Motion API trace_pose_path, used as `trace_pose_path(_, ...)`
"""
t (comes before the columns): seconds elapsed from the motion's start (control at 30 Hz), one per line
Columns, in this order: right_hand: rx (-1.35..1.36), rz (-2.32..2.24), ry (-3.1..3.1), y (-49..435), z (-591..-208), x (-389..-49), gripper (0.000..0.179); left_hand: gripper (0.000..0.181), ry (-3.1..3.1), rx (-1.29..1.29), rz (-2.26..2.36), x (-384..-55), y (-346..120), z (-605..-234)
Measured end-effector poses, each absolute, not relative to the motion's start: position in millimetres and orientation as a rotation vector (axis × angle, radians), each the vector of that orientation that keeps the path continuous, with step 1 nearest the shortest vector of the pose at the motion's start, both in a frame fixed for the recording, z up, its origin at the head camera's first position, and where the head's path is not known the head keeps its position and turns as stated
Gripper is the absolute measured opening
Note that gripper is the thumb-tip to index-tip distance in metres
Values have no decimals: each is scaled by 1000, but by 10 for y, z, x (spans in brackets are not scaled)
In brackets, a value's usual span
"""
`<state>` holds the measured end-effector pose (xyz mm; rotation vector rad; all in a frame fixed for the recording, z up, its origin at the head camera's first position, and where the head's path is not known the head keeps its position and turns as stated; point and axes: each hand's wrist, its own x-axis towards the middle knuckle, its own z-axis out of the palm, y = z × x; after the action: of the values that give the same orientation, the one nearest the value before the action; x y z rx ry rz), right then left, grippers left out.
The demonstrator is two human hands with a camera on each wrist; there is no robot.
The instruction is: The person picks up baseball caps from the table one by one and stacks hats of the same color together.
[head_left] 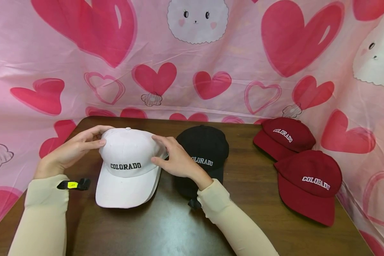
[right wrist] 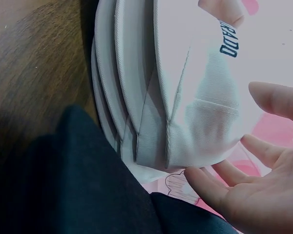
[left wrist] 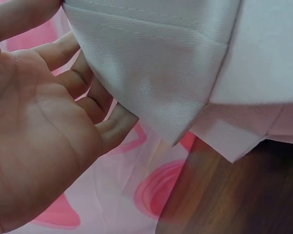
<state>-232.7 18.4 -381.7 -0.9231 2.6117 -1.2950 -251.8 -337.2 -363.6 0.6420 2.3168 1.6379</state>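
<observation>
A white cap lettered COLORADO tops a stack of several white caps, whose layered brims show in the right wrist view. My left hand holds the cap's left side, its thumb at the front of the crown and its fingers bent behind the edge. On the other side, my right hand touches the crown with loosely spread fingers; its fingertips meet the cap's lower side edge. Just right of the stack sits a black cap, partly covered by my right hand and forearm.
Two dark red caps, one behind and one in front, overlap at the right of the brown wooden table. A pink heart-print cloth hangs around the table's back and sides.
</observation>
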Motion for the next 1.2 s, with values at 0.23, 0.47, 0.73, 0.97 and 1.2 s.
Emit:
trace_pose_path(0.23, -927, -1261, 2594, 177, -3829, -2332, 71, 48, 2342, 585, 1615, -2526, -3370, -3662)
trace_pose_path(0.47, -950, -1201, 2585, 177, -3850, -2336, 74, 51, 2364, 537, 1605, -2548, -3381, -3702)
trace_pose_path(0.73, -986, -1126, 2519, 190, -3875, -2343, 79, 52, 2423, 543, 1545, -2563, -3416, -3729)
trace_pose_path(0.97, -999, -1092, 2474, 197, -3880, -2338, 83, 50, 2449, 501, 1555, -2551, -3430, -3742)
trace_pose_path(1.2, -990, -1046, 2468, 167, -3893, -2315, 86, 48, 2458, 544, 1522, -2556, -3443, -3750)
